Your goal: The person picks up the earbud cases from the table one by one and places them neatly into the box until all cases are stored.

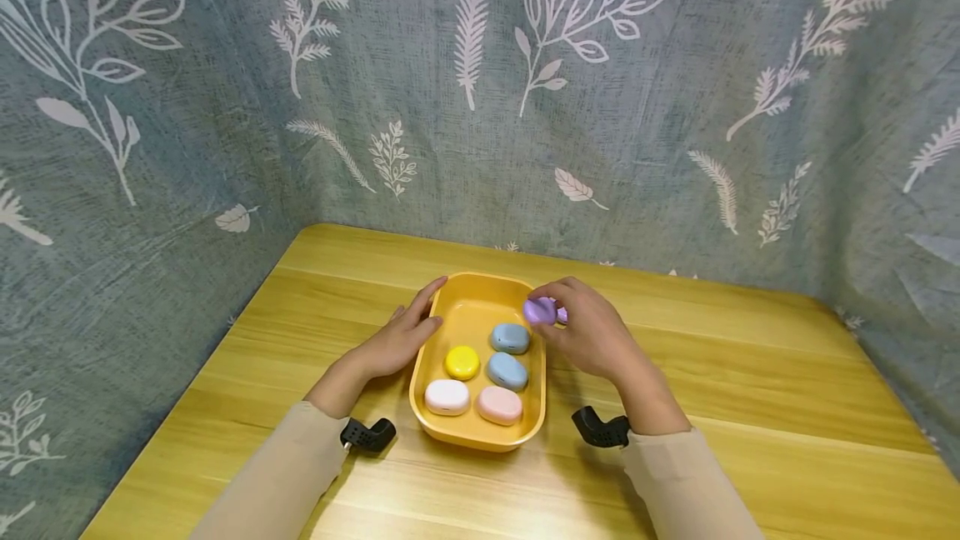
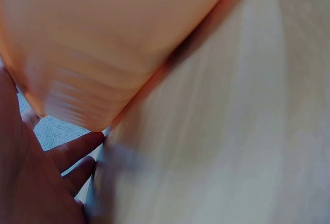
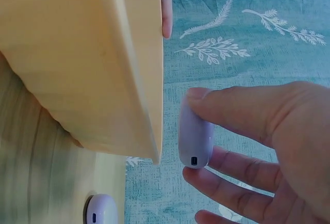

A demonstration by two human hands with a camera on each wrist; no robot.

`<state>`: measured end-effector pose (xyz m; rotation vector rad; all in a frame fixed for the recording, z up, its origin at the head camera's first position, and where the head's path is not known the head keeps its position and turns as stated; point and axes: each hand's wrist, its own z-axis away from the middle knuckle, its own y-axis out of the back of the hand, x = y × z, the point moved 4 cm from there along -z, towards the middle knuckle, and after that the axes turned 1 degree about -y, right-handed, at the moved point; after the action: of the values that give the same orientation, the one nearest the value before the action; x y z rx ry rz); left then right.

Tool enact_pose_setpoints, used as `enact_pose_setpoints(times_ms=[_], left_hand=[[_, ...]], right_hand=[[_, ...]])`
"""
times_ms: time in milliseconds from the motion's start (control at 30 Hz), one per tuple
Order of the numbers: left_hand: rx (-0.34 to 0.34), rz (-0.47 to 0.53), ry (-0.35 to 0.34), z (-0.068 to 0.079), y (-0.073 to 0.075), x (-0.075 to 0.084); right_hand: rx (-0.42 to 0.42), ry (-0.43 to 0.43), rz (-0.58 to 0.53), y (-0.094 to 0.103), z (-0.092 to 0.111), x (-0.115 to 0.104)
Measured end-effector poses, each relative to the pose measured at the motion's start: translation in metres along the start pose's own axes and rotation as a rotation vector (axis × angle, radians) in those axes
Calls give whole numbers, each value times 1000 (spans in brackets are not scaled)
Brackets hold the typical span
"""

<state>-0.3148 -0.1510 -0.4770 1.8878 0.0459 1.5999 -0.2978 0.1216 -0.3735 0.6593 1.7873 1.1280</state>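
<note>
A yellow-orange tray (image 1: 480,442) stands on the table in the head view. My left hand (image 1: 401,340) touches its left rim, index finger and thumb spread along the edge; in the left wrist view, fingers (image 2: 77,152) lie extended beside its outer wall. Between thumb and fingers, my right hand (image 1: 588,327) pinches a purple earbud case (image 3: 196,136) at the tray's right rim. Another purple earbud case (image 1: 562,316) lies on the table, partly behind that hand. Inside the tray are two blue cases (image 1: 511,338), a round yellow case (image 1: 462,362), a white case (image 1: 447,397) and a pink case (image 1: 499,406).
The wooden table (image 1: 750,407) extends to both sides of the tray. Patterned grey-blue cloth (image 1: 420,107) hangs behind the table and along its sides. Black wrist mounts (image 1: 600,427) sit at both cuffs.
</note>
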Motion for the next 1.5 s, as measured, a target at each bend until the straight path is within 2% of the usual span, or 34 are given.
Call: enact_pose_setpoints(times_ms=[367, 1000, 1367, 1500], left_hand=[[-1, 1, 9, 1, 1, 0], [2, -27, 17, 1, 1, -1], [7, -22, 32, 2, 1, 0], [4, -18, 27, 1, 1, 0]], right_hand=[[-32, 69, 47, -6, -12, -8], [-164, 174, 121, -25, -27, -19], [-247, 182, 141, -36, -36, -21], [-255, 209, 134, -37, -39, -22]])
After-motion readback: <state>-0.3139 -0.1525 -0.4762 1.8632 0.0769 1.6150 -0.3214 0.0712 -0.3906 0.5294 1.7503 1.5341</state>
